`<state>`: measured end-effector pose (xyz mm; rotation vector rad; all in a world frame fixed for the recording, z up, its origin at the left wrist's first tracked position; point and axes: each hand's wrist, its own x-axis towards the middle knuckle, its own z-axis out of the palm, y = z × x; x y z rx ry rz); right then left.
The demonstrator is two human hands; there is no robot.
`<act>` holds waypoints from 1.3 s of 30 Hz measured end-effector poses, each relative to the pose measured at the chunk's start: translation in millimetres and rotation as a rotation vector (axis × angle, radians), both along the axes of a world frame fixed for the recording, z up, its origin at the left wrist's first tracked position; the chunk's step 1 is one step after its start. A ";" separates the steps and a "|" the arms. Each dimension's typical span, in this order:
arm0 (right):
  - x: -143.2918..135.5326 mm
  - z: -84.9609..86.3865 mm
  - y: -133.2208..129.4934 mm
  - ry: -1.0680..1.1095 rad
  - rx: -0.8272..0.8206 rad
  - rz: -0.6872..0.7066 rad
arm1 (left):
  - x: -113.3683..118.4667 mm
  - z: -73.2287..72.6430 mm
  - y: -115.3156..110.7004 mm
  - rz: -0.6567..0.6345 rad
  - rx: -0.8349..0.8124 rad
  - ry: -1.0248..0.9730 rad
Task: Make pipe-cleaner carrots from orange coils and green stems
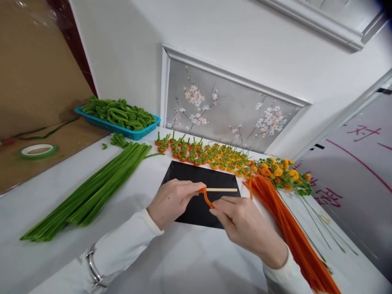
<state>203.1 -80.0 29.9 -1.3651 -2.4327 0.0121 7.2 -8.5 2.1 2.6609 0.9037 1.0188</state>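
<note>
My left hand (174, 201) is closed on a thin pale wooden stick (223, 190) that points to the right over a black mat (199, 220). Close to its fingertips, an orange pipe cleaner (208, 200) is coiled around the stick. The strip's free end curves down to my right hand (249, 226), pinched between thumb and fingers. Part of the stick is hidden inside my left hand. Right of my right hand lies a thick bundle of orange pipe cleaners (288, 228).
Green pipe cleaners (92, 192) lie at left, below a blue basket (134, 134) of green coiled pieces. Rows of small orange and yellow flowers (196, 152) stand behind the mat. Finished-looking stemmed flowers (283, 171) lie at right. A tape roll (38, 150) sits far left.
</note>
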 end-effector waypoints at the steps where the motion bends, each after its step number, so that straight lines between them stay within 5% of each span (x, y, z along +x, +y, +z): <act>1: -1.2 0.8 -1.0 -0.015 0.053 -0.016 | 0.3 0.2 0.1 -0.001 0.005 0.008; 9: 1.5 -2.1 7.2 0.125 0.328 -0.067 | 0.3 -1.7 0.7 -0.080 0.017 0.099; 15: 9.2 -2.6 16.8 0.433 0.201 -0.059 | 1.6 0.2 -1.8 -0.155 0.004 0.099; 23: 24.4 -6.0 25.3 0.440 -0.145 -0.041 | 5.9 -3.3 -7.0 -0.281 -0.001 -0.063; 26: 23.3 -7.1 24.6 0.383 -0.235 0.018 | 5.9 -4.2 -10.1 -0.223 -0.075 -0.115; 33: 9.3 -13.2 18.2 0.179 -0.152 0.010 | 3.4 -2.0 -10.2 -0.047 -0.297 -0.150; 39: 4.6 -7.0 6.3 0.036 -0.077 -0.022 | 1.4 -0.5 -6.8 0.000 -0.272 -0.060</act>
